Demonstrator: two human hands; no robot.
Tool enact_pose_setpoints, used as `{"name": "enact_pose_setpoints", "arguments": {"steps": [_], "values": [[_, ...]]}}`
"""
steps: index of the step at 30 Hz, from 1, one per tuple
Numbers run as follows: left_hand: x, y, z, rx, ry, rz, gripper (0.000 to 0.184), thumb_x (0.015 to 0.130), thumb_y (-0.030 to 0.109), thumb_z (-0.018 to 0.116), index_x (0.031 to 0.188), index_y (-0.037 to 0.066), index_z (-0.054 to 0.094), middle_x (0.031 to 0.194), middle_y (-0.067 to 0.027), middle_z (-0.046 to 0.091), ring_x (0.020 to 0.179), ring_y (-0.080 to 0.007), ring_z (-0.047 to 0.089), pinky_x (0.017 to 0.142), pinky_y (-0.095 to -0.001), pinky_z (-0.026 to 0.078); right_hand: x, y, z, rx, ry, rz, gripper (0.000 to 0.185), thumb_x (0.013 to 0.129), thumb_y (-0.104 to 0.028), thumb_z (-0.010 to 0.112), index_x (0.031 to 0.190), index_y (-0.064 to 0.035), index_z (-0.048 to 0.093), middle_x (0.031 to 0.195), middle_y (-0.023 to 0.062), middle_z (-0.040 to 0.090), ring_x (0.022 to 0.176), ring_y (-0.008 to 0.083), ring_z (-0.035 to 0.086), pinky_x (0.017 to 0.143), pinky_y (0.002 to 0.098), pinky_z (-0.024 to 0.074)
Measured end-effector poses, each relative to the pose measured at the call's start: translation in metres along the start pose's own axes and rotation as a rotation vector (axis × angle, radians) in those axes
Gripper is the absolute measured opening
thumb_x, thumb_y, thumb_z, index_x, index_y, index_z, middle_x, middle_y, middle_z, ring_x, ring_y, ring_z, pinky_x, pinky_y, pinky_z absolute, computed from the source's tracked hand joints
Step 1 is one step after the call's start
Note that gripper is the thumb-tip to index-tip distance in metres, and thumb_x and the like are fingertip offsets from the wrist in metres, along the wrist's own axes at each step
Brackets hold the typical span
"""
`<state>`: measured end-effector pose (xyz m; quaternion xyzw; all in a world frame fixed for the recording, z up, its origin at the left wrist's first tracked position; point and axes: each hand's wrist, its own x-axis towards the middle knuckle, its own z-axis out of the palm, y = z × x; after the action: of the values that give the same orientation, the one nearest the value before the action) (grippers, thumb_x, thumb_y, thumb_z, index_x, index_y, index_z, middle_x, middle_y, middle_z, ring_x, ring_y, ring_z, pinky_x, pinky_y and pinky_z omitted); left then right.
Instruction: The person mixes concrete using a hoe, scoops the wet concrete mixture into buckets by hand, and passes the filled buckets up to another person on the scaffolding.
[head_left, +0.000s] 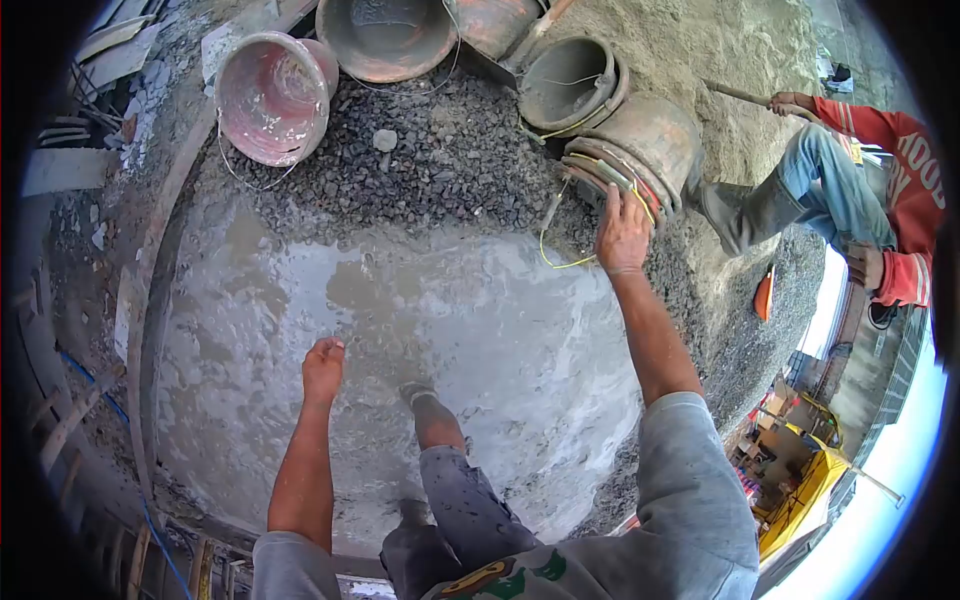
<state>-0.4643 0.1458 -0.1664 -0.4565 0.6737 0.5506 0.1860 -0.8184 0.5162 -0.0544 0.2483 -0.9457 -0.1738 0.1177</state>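
My right hand [624, 236] grips the rim of a stack of mud-coated buckets [640, 150] tipped on its side, its fingers laid over the nested edges. A yellow cord and a wire handle [549, 212] hang by these rims. My left hand [322, 368] is held low over the wet grey concrete [480, 300], fingers curled, with nothing visible in them. Beyond the gravel stand a pinkish bucket [272, 100] with a wire handle, a wide grey bucket [385, 35] and another dirty bucket [566, 85].
Dark gravel [400, 160] lies between the concrete and the buckets, with a sand heap [700, 50] behind. At right, a person in a red sweatshirt [905, 170] holds a wooden handle [750, 97]. A board edge [150, 300] borders the left side.
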Motion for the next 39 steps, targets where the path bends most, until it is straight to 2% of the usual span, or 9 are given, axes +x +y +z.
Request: {"name": "enact_pose_setpoints", "arguments": {"steps": [7,11,16,20,24,28,31,38,39], "values": [[-0.010,-0.035,0.040,-0.139,-0.057,-0.048,0.027,0.084,0.020,0.057,0.099,-0.002,0.060,0.086,-0.0065,0.063,0.081,-0.0144,0.059,0.074,-0.0278,0.047,-0.003,-0.006,0.017,-0.025,-0.323,0.082,0.043,0.073,-0.010,0.055,0.115,-0.0085,0.048,0.101,0.0090,0.051,0.107,0.0297,0.046,0.082,0.0390,0.0426],[-0.022,-0.036,0.041,-0.253,-0.078,-0.063,0.028,0.085,0.021,0.057,0.101,-0.001,0.061,0.079,-0.0071,0.063,0.074,-0.0126,0.058,0.068,-0.0261,0.045,-0.010,-0.005,0.010,-0.103,-0.059,0.009,0.050,0.073,-0.015,0.057,0.122,-0.0101,0.046,0.110,0.0084,0.051,0.108,0.0300,0.046,0.082,0.0451,0.0393],[-0.016,-0.056,0.015,-0.120,-0.013,-0.093,0.020,0.083,0.018,0.053,0.096,0.004,0.062,0.080,-0.0030,0.062,0.076,-0.0114,0.057,0.071,-0.0263,0.044,-0.012,0.007,0.023,-0.311,-0.424,0.120,0.056,0.080,-0.019,0.049,0.132,-0.0047,0.038,0.116,0.0079,0.052,0.108,0.0259,0.051,0.089,0.0373,0.0416],[-0.020,-0.070,0.000,0.159,0.112,-0.133,0.030,0.083,0.032,0.056,0.098,0.007,0.063,0.092,-0.0149,0.066,0.089,-0.0286,0.063,0.077,-0.0345,0.048,0.008,-0.022,0.048,-0.432,-0.438,0.193,0.041,0.080,-0.023,0.049,0.110,0.0037,0.045,0.104,0.0207,0.055,0.099,0.0307,0.057,0.082,0.0361,0.0483],[-0.035,-0.087,0.000,0.069,0.096,-0.168,0.034,0.083,0.034,0.057,0.101,0.005,0.062,0.090,-0.0151,0.066,0.087,-0.0285,0.063,0.077,-0.0347,0.048,0.014,0.014,0.066,-0.640,-0.308,-0.238,0.017,0.089,-0.022,0.041,0.090,-0.0080,0.051,0.086,0.0075,0.060,0.081,0.0218,0.063,0.070,0.0351,0.0509],[-0.053,-0.110,0.015,-0.100,0.108,-0.194,0.039,0.081,0.034,0.060,0.106,0.004,0.059,0.094,-0.0159,0.065,0.088,-0.0261,0.062,0.077,-0.0340,0.048,0.034,0.046,0.061,-0.206,-0.421,-0.159,0.036,0.091,-0.021,0.030,0.108,-0.0039,0.057,0.099,0.0194,0.062,0.086,0.0382,0.059,0.074,0.0478,0.0472],[-0.066,-0.096,0.015,-0.219,0.114,-0.180,0.045,0.081,0.035,0.062,0.112,0.003,0.056,0.098,-0.0160,0.064,0.090,-0.0257,0.062,0.077,-0.0348,0.048,0.043,0.050,0.024,-0.284,-0.538,-0.207,0.032,0.087,-0.018,0.040,0.110,-0.0023,0.056,0.101,0.0190,0.062,0.083,0.0386,0.061,0.069,0.0488,0.0490],[-0.064,-0.031,0.016,-0.277,0.027,-0.067,0.055,0.080,0.038,0.063,0.119,0.002,0.050,0.103,-0.0166,0.062,0.092,-0.0259,0.061,0.080,-0.0346,0.048,0.050,0.149,-0.014,-0.116,-0.065,-0.200,0.052,0.085,-0.029,0.050,0.126,0.0025,0.044,0.108,0.0257,0.058,0.094,0.0411,0.058,0.078,0.0475,0.0466],[-0.057,-0.023,0.016,-0.294,0.012,-0.073,0.055,0.081,0.038,0.063,0.120,0.002,0.050,0.103,-0.0168,0.061,0.093,-0.0257,0.061,0.081,-0.0343,0.048,0.047,0.136,-0.011,-0.220,-0.365,0.066,0.057,0.085,-0.032,0.051,0.127,0.0050,0.041,0.108,0.0264,0.058,0.096,0.0411,0.057,0.079,0.0480,0.0459]]}}
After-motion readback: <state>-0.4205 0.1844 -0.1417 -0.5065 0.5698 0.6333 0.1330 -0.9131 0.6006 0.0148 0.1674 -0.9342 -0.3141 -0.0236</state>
